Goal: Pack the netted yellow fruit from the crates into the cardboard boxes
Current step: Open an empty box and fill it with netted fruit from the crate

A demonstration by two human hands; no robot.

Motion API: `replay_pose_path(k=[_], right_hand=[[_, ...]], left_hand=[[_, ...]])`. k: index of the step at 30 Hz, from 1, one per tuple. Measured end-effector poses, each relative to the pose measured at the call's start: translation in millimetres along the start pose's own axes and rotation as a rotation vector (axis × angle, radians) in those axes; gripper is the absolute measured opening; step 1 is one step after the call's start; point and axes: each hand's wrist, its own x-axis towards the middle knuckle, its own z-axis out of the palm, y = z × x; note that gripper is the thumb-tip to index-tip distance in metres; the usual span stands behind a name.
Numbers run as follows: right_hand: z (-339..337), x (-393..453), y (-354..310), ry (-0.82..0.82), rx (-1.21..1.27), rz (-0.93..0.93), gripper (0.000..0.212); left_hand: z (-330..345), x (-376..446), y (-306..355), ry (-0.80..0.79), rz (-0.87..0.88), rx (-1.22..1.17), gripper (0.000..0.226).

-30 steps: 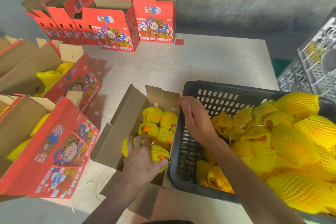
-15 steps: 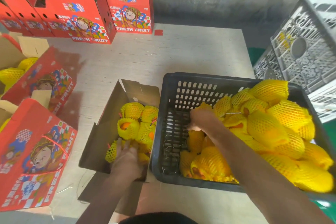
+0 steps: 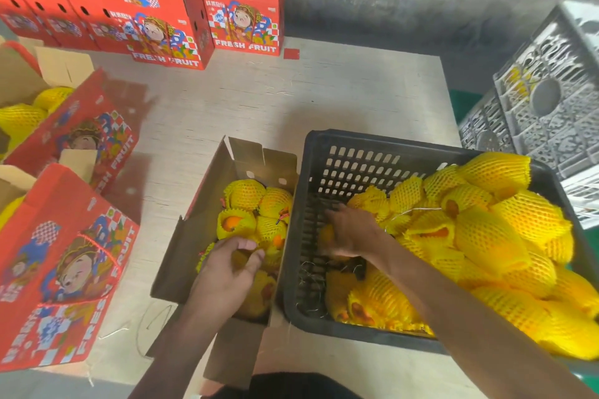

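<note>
Beside the black crate point(image 3: 327, 139), the left hand point(image 3: 227, 272) clamps fruit down in the open box point(image 3: 197, 236) while the right hand point(image 3: 351, 230) closes round another, next needing a lift across.

Single head cam, looking steeply down, close over table point(image 3: 324, 100) w/ boxes, crate.

Matt brown cardboard box point(image 3: 207, 204), black plastic crate point(image 3: 372, 152) (perforated), fruit point(image 3: 486, 236) in foam netting.

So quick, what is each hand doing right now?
Left hand: fingers curled on a netted fruit in the open box.
Right hand: down in the black crate on a fruit; grip cannot be told.
</note>
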Motion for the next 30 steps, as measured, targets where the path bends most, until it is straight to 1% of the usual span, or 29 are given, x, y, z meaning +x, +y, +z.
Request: replay_pose_path(k=[1, 2, 3, 4, 5, 8, 10, 11, 13, 16, 18, 20, 23, 25, 28, 30], right_hand=[[-2.2, -3.6, -1.5, -0.03, 0.196, 0.013, 0.074], [-2.0, -7.4, -5.3, -0.113, 0.429, 0.035, 0.078], [2.1, -11.2, -9.6, -0.204, 0.6, 0.061, 0.078], [9.3, -13.8, -13.7, -0.259, 0.631, 0.073, 0.08], [16.5, -17.0, -17.8, -0.298, 0.537, 0.072, 0.084], [44.1, -26.5, -28.0, -0.368, 0.138, 0.015, 0.101], [60.5, -30.7, -36.2, -0.372, 0.032, -0.024, 0.114], [67.0, -30.7, -40.3, -0.377, 0.028, -0.014, 0.121], [75.2, -25.7, -45.4, -0.395, 0.072, 0.043, 0.127], [80.2, -12.1, -45.9, -0.406, 0.159, 0.109, 0.13], [83.3, -4.8, -42.5, -0.401, 0.198, 0.124, 0.129], [87.9, -0.9, -39.9, -0.384, 0.215, 0.113, 0.123], [98.1, 1.7, -39.0, -0.318, 0.219, 0.052, 0.115], [102.6, 2.1, -36.3, -0.307, 0.255, 0.017, 0.114], [97.8, 7.2, -26.1, -0.335, 0.294, -0.043, 0.118], [89.1, 12.0, -18.2, -0.399, 0.387, -0.029, 0.121]], left_hand=[[0.5, 0.2, -1.3, 0.012, 0.0, -0.024, 0.01], [1.3, 0.4, -2.4, 0.016, -0.002, -0.048, 0.01], [2.2, 0.5, -3.0, 0.012, -0.006, -0.07, 0.01], [3.4, 1.2, -3.3, 0.002, -0.011, -0.089, 0.011], [4.8, 2.1, -3.6, -0.011, -0.017, -0.1, 0.012], [8.7, 1.7, -7.0, -0.052, -0.017, -0.095, 0.012], [10.3, 0.2, -8.3, -0.077, -0.02, -0.101, 0.012], [11.1, -0.3, -8.2, -0.084, -0.023, -0.104, 0.012], [12.5, -0.5, -7.4, -0.088, -0.032, -0.115, 0.012], [10.9, 0.1, -4.7, -0.075, -0.044, -0.19, 0.009], [9.4, -0.9, -3.8, -0.062, -0.056, -0.23, 0.009], [8.7, -3.5, -3.4, -0.061, -0.065, -0.252, 0.01], [7.3, -5.8, -2.3, -0.063, -0.07, -0.272, 0.01], [6.0, -5.8, -2.3, -0.072, -0.077, -0.28, 0.01], [3.8, -4.3, -2.9, -0.07, -0.097, -0.311, 0.008], [2.6, -4.3, -3.3, -0.072, -0.131, -0.312, 0.008]])
